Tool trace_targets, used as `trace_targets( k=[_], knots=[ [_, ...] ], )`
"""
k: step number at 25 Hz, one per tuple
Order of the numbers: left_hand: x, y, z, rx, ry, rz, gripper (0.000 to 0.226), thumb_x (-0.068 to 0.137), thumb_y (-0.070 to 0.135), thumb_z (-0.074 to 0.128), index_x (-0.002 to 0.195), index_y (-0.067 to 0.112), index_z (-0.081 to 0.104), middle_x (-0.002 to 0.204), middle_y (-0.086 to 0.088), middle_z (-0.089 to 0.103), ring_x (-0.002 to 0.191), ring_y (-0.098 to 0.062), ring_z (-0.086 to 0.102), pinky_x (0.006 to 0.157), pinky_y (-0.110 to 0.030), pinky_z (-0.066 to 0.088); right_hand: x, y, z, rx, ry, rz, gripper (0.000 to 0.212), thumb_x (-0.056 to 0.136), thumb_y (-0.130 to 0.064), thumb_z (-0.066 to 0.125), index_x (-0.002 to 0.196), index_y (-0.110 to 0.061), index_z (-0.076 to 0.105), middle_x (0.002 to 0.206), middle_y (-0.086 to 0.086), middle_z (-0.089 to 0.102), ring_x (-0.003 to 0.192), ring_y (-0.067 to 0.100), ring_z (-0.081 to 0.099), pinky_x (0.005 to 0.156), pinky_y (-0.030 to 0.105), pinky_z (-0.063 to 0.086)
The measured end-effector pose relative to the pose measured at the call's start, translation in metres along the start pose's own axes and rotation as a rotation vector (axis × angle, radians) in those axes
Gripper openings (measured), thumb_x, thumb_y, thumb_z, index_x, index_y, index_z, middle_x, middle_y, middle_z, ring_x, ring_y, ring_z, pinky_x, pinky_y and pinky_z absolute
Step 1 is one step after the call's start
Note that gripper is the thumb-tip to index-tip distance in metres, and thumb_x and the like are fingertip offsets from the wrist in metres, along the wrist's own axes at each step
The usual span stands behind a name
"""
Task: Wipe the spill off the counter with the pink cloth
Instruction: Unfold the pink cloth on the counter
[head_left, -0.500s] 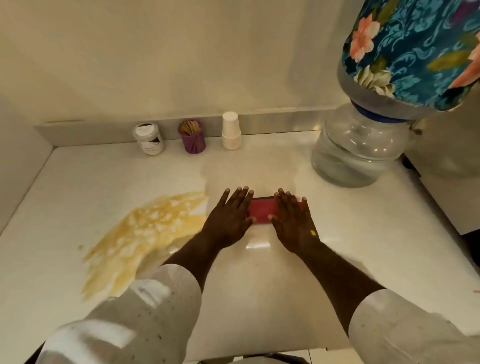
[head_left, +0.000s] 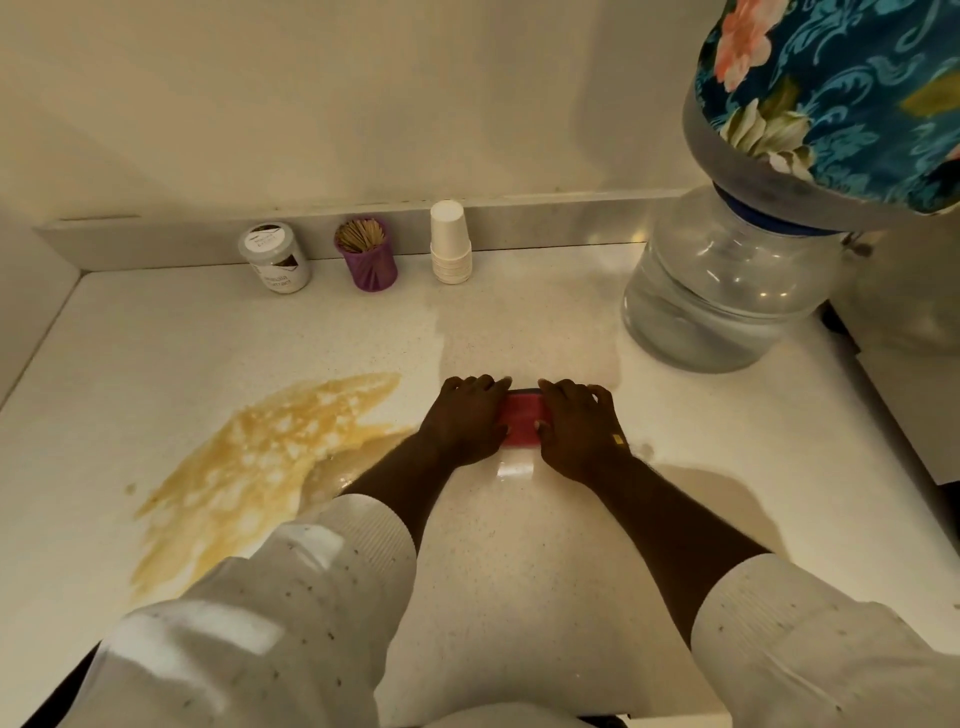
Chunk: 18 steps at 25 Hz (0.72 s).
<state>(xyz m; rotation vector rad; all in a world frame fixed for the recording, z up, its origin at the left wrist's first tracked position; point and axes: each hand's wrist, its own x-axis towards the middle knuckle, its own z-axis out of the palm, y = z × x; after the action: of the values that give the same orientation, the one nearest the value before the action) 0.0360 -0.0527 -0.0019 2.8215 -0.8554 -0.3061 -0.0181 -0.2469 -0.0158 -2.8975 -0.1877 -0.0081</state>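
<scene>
Head view: I see both hands pressed on a folded pink cloth (head_left: 521, 419) lying on the white worktop (head_left: 519, 571), just right of a wide yellow spill (head_left: 249, 478). To do this step well, I'd gather the cloth firmly, then sweep left through the puddle. Left hand (head_left: 464, 420) and right hand (head_left: 576, 428) curl their fingers (head_left: 571, 387) over its ends, partly closed, pinning it down.

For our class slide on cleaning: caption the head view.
Both hands press a folded pink cloth on the counter, right of the yellow spill.
</scene>
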Motion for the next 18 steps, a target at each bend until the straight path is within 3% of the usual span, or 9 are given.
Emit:
trace_targets(
  k=[4, 7, 9, 13, 16, 18],
  knots=[
    [0.001, 0.006, -0.01, -0.009, 0.011, 0.027, 0.04, 0.089, 0.035, 0.06, 0.124, 0.016, 0.064, 0.108, -0.008, 0.063, 0.101, -0.03, 0.062, 0.094, -0.043, 0.04, 0.001, -0.001, -0.006, 0.026, 0.04, -0.046, 0.038, 0.089, -0.027, 0.064, 0.125, -0.018, 0.065, 0.115, 0.007, 0.064, 0.106, 0.027, 0.062, 0.109, 0.047, 0.032],
    [-0.007, 0.008, -0.009, -0.012, 0.059, 0.046, 0.025, 0.089, 0.026, 0.058, 0.108, 0.015, 0.068, 0.099, -0.007, 0.062, 0.093, -0.029, 0.061, 0.088, -0.041, 0.039, -0.008, -0.004, -0.008, 0.014, 0.09, -0.057, 0.027, 0.087, -0.017, 0.069, 0.113, -0.01, 0.068, 0.111, 0.009, 0.068, 0.1, 0.03, 0.066, 0.107, 0.047, 0.035],
    [-0.014, 0.007, -0.006, -0.037, 0.087, 0.084, 0.023, 0.088, 0.022, 0.057, 0.107, 0.014, 0.067, 0.1, -0.007, 0.064, 0.093, -0.029, 0.062, 0.091, -0.041, 0.04, -0.017, -0.008, -0.01, 0.026, 0.113, -0.053, 0.025, 0.087, -0.014, 0.068, 0.11, -0.005, 0.068, 0.108, 0.014, 0.071, 0.099, 0.035, 0.067, 0.106, 0.049, 0.039],
    [-0.03, 0.01, -0.007, -0.183, 0.079, 0.145, 0.03, 0.086, 0.018, 0.057, 0.115, 0.012, 0.067, 0.114, -0.007, 0.071, 0.11, -0.027, 0.064, 0.111, -0.044, 0.041, -0.036, -0.021, -0.017, 0.076, 0.168, -0.049, 0.033, 0.077, -0.005, 0.074, 0.109, -0.004, 0.068, 0.098, 0.016, 0.074, 0.089, 0.037, 0.069, 0.098, 0.05, 0.05],
    [-0.05, 0.017, -0.007, -0.252, 0.068, 0.148, 0.03, 0.085, 0.018, 0.06, 0.113, 0.01, 0.068, 0.107, -0.01, 0.073, 0.098, -0.031, 0.068, 0.088, -0.041, 0.056, -0.056, -0.029, -0.019, 0.013, 0.204, -0.1, 0.027, 0.072, -0.004, 0.078, 0.098, -0.002, 0.071, 0.092, 0.016, 0.072, 0.082, 0.037, 0.069, 0.093, 0.051, 0.051],
    [-0.066, 0.019, -0.003, -0.233, 0.066, 0.182, 0.028, 0.086, 0.018, 0.062, 0.111, 0.006, 0.068, 0.097, -0.013, 0.074, 0.086, -0.033, 0.07, 0.078, -0.04, 0.058, -0.069, -0.032, -0.018, 0.005, 0.207, -0.137, 0.018, 0.07, -0.006, 0.076, 0.087, -0.006, 0.071, 0.084, 0.012, 0.07, 0.077, 0.035, 0.068, 0.089, 0.047, 0.05]
  ],
)
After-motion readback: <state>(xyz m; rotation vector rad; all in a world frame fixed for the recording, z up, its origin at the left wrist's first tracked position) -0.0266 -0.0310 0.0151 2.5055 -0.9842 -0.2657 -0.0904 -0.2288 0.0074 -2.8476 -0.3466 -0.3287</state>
